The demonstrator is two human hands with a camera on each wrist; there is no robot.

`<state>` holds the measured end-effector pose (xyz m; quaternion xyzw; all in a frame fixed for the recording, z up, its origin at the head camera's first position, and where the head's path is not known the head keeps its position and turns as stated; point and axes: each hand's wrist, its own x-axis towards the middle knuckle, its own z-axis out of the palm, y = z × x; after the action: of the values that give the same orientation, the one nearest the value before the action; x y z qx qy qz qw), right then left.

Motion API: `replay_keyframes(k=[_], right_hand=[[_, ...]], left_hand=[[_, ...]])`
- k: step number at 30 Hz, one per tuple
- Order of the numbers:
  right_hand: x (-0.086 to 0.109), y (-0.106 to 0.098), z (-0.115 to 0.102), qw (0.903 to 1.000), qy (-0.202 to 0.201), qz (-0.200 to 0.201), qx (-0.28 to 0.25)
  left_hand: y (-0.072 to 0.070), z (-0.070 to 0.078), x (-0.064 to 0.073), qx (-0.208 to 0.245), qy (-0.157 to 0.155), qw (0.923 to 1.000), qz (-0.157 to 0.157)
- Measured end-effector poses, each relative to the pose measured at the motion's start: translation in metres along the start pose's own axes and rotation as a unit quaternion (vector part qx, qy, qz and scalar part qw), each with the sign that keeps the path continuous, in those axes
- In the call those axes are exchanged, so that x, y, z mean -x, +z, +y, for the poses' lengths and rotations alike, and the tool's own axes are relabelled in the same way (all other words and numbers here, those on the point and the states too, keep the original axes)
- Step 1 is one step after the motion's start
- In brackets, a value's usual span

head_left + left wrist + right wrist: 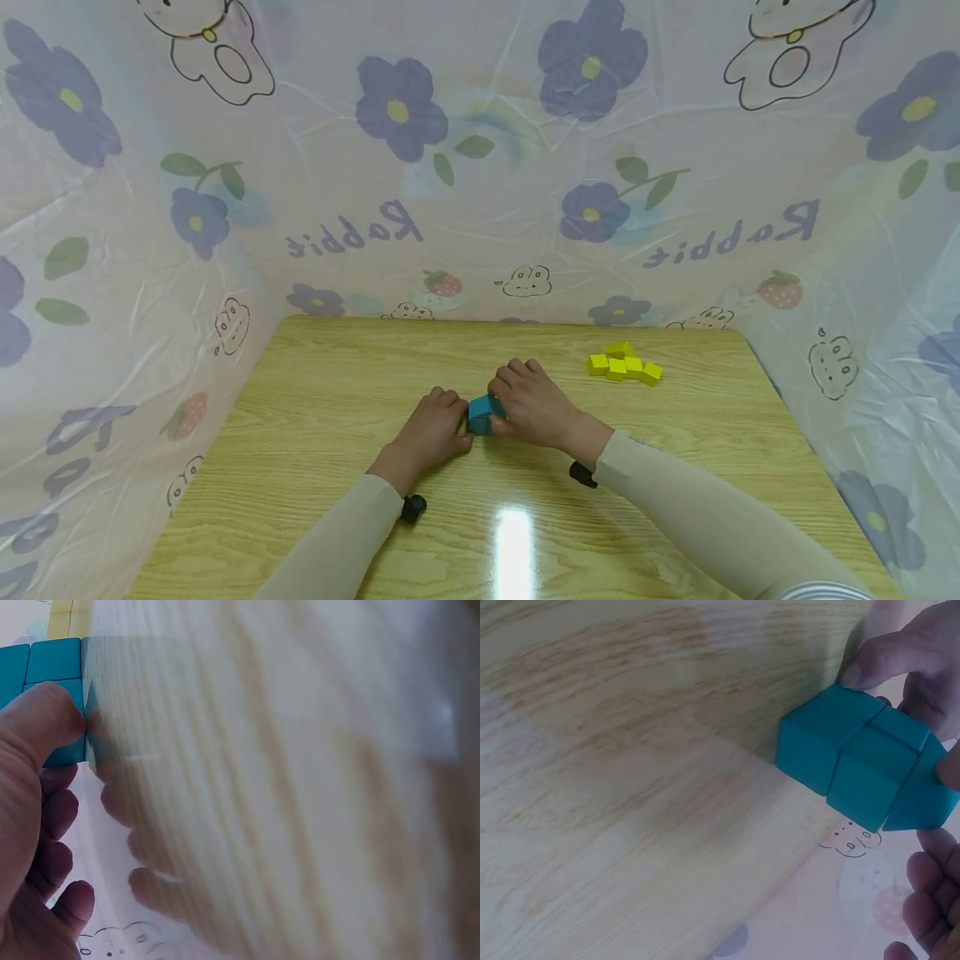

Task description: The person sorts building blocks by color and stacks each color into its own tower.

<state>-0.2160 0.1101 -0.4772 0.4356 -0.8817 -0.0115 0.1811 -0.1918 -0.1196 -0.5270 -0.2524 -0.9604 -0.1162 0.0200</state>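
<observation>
Several teal blocks (874,772) stand pressed together on the wooden table in front of the person. A wedge-shaped teal block (922,799) lies on top of the cubes, as the right wrist view shows. My left hand (431,429) grips the lower cubes from the left, its thumb (56,720) flat against a cube face. From the right, my right hand (536,406) holds the wedge, thumb on its near side and fingers curled over behind. Parts of the blocks are hidden behind the right hand in the head view.
Several yellow blocks (617,368), one of them wedge-shaped, sit close together at the table's back right. The wooden table (337,367) ends at a patterned cloth (480,183) behind and at both sides. Black wrist devices (412,508) show below both wrists.
</observation>
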Motion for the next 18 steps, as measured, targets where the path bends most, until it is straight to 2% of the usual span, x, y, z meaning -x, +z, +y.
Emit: replay_keyframes(k=[18], right_hand=[[0.0003,0.0016,-0.0001,1.0000,0.006,-0.001,-0.008]], left_hand=[[0.0019,-0.0011,-0.0001,0.002,-0.001,1.0000,-0.001]])
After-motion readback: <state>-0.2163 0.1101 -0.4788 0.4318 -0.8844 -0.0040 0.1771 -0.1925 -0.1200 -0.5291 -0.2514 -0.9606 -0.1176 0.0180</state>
